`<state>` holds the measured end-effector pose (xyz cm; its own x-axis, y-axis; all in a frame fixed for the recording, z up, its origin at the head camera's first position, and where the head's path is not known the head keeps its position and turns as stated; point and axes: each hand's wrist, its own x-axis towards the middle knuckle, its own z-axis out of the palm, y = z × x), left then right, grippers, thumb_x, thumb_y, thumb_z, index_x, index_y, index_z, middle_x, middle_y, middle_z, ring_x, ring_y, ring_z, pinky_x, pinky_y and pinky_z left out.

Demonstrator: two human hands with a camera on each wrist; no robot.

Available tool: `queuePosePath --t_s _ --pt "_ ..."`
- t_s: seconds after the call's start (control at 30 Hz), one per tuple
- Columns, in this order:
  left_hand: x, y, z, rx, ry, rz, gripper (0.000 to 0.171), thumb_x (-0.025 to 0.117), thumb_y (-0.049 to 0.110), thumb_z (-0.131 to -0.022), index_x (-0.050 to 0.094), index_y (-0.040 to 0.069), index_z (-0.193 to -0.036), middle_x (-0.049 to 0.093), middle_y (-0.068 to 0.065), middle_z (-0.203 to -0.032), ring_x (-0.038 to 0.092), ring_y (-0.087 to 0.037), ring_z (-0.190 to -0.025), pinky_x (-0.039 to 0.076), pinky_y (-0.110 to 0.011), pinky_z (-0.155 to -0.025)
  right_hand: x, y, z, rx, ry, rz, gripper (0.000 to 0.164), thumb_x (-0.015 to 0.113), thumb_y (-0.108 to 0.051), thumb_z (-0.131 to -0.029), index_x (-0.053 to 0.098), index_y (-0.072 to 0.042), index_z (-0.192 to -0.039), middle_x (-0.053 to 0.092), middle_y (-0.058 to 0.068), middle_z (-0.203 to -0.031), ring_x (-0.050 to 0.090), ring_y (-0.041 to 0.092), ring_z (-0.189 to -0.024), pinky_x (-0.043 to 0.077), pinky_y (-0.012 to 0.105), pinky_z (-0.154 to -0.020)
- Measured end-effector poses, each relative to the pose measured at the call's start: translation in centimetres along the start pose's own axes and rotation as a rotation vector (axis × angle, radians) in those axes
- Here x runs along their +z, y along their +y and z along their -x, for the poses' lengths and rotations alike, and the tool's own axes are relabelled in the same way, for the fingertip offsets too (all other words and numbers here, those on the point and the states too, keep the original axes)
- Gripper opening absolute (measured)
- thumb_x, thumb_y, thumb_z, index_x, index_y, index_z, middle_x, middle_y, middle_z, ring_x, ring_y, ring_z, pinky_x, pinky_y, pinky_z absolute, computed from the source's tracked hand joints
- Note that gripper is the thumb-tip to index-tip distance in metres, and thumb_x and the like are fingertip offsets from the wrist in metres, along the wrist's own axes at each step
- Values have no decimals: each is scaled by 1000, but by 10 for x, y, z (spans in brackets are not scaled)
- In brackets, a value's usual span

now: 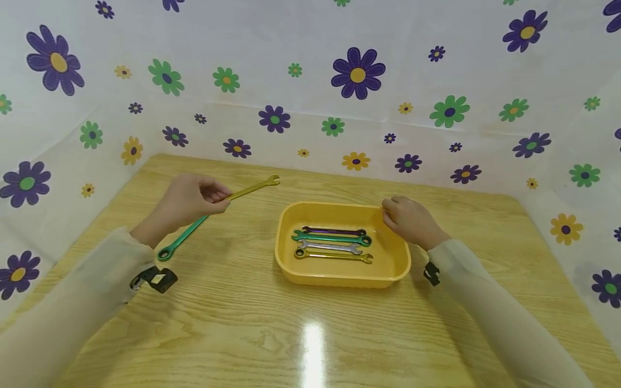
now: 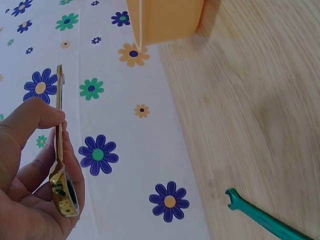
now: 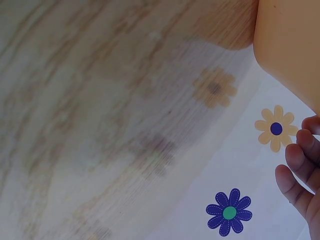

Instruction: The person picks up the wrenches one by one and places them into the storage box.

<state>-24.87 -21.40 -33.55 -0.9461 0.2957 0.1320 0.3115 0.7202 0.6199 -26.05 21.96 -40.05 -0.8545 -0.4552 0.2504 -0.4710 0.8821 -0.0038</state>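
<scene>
My left hand (image 1: 194,198) pinches a gold combination wrench (image 1: 254,188) between thumb and fingers, above the table. In the left wrist view its ring end (image 2: 65,196) lies by the palm and the open end points away. Beneath that hand a green wrench (image 1: 183,241) lies on the table, partly hidden by it. The right hand (image 1: 409,220) grips the far right rim of a yellow plastic tray (image 1: 342,281). Inside the tray, side by side, lie a purple wrench (image 1: 335,231), a green wrench (image 1: 330,237), a silver wrench (image 1: 331,247) and a gold wrench (image 1: 335,256).
The wooden table (image 1: 218,323) is enclosed at the back and sides by a white cloth (image 1: 291,32) with printed flowers. A bright light reflection (image 1: 312,350) shows on the tabletop in front of the tray. Black straps (image 1: 155,279) are on both wrists.
</scene>
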Motion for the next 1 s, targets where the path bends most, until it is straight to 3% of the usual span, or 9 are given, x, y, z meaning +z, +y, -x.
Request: queuePosePath --t_s 0.3,0.63,1.0 --pt "13 18 -12 70 -3 10 17 70 12 -80 71 2 -94 69 -10 -85 58 -9 -70 47 -14 -63 -1 0 0 6 -7 8 11 52 -16 -91 55 -7 -85 51 6 -71 45 18 -63 44 30 -60" --pt "28 39 -21 77 -41 68 17 70 8 -79 71 1 -95 70 -13 -87 59 -11 -71 48 -15 -65 2 1 0 3 -1 2 11 52 -16 -91 55 -7 -85 51 6 -71 45 18 -63 44 30 -60" --pt "53 54 -33 141 -72 138 16 70 6 -78 72 2 -93 70 -12 -85 61 -13 -72 51 -20 -68 4 3 0 2 10 -13 12 52 -15 -91 54 -7 -82 48 5 -69 44 18 -63 41 30 -59"
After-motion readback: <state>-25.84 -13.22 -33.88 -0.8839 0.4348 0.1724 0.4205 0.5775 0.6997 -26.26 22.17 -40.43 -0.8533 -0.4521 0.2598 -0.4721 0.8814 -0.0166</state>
